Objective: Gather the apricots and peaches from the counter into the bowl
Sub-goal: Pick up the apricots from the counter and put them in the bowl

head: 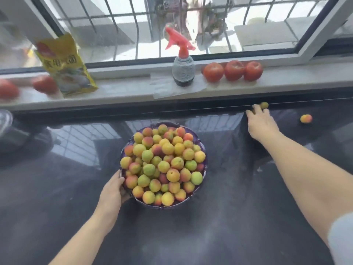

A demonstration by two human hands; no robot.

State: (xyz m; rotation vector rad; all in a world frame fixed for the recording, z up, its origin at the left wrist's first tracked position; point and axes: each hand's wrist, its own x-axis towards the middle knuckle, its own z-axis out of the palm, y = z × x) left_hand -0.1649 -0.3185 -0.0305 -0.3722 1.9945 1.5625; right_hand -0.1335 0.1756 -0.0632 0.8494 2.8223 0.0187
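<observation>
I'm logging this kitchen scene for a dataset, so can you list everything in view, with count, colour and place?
bowl: one, purple, centre of counter, heaped with fruit
fruit in bowl: many, yellow, orange-red and green
loose fruit: one, yellow-red, far right of counter
small fruit: one, yellow-green, at counter's back edge, by right fingertips
counter: one, dark, glossy
tomatoes: three red on sill right; two blurred red ones on sill left
spray bottle: one, grey with red trigger, sill centre
packet: one, yellow, leaning against the window, sill left
window bars: several, dark, behind glass
left hand: on bowl's near-left rim
right hand: reaching for the small fruit
</observation>
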